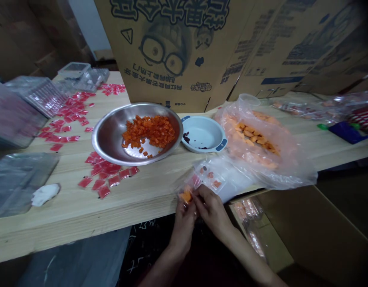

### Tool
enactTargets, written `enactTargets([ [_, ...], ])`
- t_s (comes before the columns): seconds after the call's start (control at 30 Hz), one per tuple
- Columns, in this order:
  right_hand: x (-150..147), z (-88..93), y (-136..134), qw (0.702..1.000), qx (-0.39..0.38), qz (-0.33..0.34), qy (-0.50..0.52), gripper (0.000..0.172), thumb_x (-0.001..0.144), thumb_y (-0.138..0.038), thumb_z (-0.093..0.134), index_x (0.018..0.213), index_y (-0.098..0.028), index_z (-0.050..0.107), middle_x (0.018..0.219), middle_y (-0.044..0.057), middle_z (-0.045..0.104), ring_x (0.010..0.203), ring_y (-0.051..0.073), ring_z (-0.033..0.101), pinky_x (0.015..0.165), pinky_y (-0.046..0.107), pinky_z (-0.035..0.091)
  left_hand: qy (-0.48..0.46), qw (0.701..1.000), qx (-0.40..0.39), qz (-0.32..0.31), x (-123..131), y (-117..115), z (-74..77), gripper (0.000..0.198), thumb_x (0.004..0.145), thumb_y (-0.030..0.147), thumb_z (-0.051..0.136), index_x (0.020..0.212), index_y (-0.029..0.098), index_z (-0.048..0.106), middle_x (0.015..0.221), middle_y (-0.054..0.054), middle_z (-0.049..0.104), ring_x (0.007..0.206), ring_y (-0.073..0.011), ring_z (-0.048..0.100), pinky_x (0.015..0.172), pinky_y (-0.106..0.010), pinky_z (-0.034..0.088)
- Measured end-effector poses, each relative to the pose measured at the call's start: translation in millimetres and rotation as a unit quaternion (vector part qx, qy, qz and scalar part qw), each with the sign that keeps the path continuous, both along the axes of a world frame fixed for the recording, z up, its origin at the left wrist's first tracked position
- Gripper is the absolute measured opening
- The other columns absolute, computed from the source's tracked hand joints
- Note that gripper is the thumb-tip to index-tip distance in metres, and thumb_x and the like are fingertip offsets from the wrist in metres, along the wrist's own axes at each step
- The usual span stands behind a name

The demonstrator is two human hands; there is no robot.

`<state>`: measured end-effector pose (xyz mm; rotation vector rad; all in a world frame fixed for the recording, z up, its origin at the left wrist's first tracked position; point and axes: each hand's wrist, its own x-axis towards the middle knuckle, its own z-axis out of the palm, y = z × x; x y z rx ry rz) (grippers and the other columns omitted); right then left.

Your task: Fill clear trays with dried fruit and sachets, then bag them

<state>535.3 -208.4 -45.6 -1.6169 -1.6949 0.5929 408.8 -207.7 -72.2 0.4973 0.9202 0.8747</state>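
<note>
The left hand point(183, 224) and right hand point(213, 208) pinch a clear bag point(186, 195), likely so nothing spills; the blue bowl point(207, 131) sits past them, maybe for easy reach.

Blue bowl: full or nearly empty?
Nearly empty: a few dark bits lie in the blue bowl, and most of its bottom shows bare.

One head-worn camera here, peering forward and down from above and behind the right hand point(213, 209), table point(155, 185) stretching beyond!
</note>
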Motion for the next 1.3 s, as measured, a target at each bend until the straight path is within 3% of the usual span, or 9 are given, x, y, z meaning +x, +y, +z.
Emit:
enactTargets([
  [0.2, -13.3, 4.7, -0.9, 0.995, -0.038, 0.016, 0.091, 0.019, 0.103, -0.018, 0.053, 0.085, -0.021, 0.058, 0.081, 0.001, 0.060, 0.074, 0.016, 0.057, 0.068, 0.027, 0.044, 0.181, 0.965, 0.173, -0.078, -67.8, 3.1, 6.9, 0.035, 0.088, 0.048, 0.077, 0.117, 0.028, 0.081, 0.137, -0.011, 0.069, 0.134, -0.0312, 0.059, 0.117, -0.046, 0.044],
  [0.47, -47.9, 23.0, -28.3, 0.989, -0.065, 0.126, 0.032, 0.015, 0.094, -0.016, 0.071, 0.107, -0.022, 0.069, 0.114, 0.008, 0.071, 0.115, 0.026, 0.065, 0.105, 0.045, 0.052, 0.098, 0.993, 0.052, 0.031, -56.8, -10.2, -15.4, 0.033, 0.078, 0.048, 0.085, 0.092, 0.018, 0.084, 0.091, -0.008, 0.081, 0.088, -0.0255, 0.074, 0.089, -0.037, 0.057],
  [0.6, -39.8, 5.3, -35.1, 0.981, -0.060, 0.083, -0.167, 0.119, 0.068, -0.016, 0.093, 0.167, -0.020, 0.026, 0.171, 0.025, 0.026, 0.159, 0.047, 0.019, 0.121, 0.072, 0.031, 0.111, 0.993, 0.034, 0.001, -55.2, -8.7, -6.3, 0.043, 0.080, 0.058, 0.082, 0.096, 0.019, 0.086, 0.091, -0.009, 0.082, 0.087, -0.0279, 0.075, 0.091, -0.041, 0.058],
  [0.67, -36.5, -6.0, -33.9, 0.967, -0.031, 0.079, -0.242, 0.114, 0.080, -0.006, 0.078, 0.171, -0.021, 0.010, 0.173, 0.025, 0.019, 0.161, 0.045, 0.013, 0.121, 0.075, 0.029, 0.140, 0.988, 0.062, -0.033, -59.0, -6.2, 4.2, 0.043, 0.080, 0.060, 0.081, 0.097, 0.021, 0.086, 0.096, -0.010, 0.083, 0.096, -0.0311, 0.076, 0.100, -0.046, 0.056],
  [0.8, -22.5, 2.3, -29.5, 0.966, 0.015, 0.089, -0.244, 0.086, 0.093, 0.001, 0.048, 0.171, -0.020, 0.016, 0.167, 0.020, 0.038, 0.157, 0.037, 0.031, 0.120, 0.070, 0.039, 0.218, 0.959, 0.123, -0.130, -77.9, -6.3, 33.1, 0.035, 0.080, 0.060, 0.080, 0.099, 0.032, 0.087, 0.111, -0.009, 0.082, 0.115, -0.0365, 0.073, 0.115, -0.055, 0.048],
  [0.97, 38.9, 87.0, -55.7, 0.994, 0.013, 0.014, -0.105, 0.064, 0.098, -0.003, 0.044, 0.157, -0.027, 0.051, 0.147, 0.010, 0.064, 0.135, 0.028, 0.063, 0.112, 0.053, 0.056, 0.291, 0.932, 0.164, -0.143, -110.9, 2.6, 62.2, 0.038, 0.084, 0.060, 0.075, 0.113, 0.036, 0.083, 0.132, -0.005, 0.076, 0.130, -0.0371, 0.066, 0.120, -0.058, 0.045],
  [1.1, 117.9, 153.0, -137.3, 0.981, -0.020, -0.178, -0.080, 0.034, 0.105, -0.032, 0.057, 0.136, -0.033, 0.070, 0.128, 0.012, 0.073, 0.110, 0.028, 0.074, 0.089, 0.044, 0.064, 0.341, 0.921, 0.182, -0.040, -125.7, 13.6, 59.2, 0.041, 0.084, 0.056, 0.077, 0.120, 0.037, 0.079, 0.130, -0.003, 0.077, 0.125, -0.0364, 0.069, 0.120, -0.061, 0.045],
  [1.2, 178.6, 156.5, -209.3, 0.945, -0.086, -0.302, -0.097, 0.042, 0.100, -0.059, 0.063, 0.131, -0.031, 0.072, 0.130, 0.019, 0.070, 0.115, 0.030, 0.070, 0.095, 0.048, 0.056, 0.336, 0.920, 0.202, 0.020, -131.9, 18.9, 52.8, 0.033, 0.084, 0.053, 0.079, 0.113, 0.037, 0.080, 0.124, -0.001, 0.079, 0.118, -0.0336, 0.072, 0.120, -0.059, 0.046],
  [1.3, 218.4, 116.2, -246.5, 0.916, -0.111, -0.367, -0.120, 0.055, 0.093, -0.074, 0.063, 0.113, -0.024, 0.077, 0.112, 0.021, 0.075, 0.095, 0.029, 0.074, 0.080, 0.047, 0.054, 0.331, 0.920, 0.204, 0.043, -134.1, 24.6, 50.7, 0.032, 0.082, 0.050, 0.081, 0.109, 0.034, 0.080, 0.120, 0.000, 0.080, 0.114, -0.0303, 0.072, 0.123, -0.057, 0.043],
])
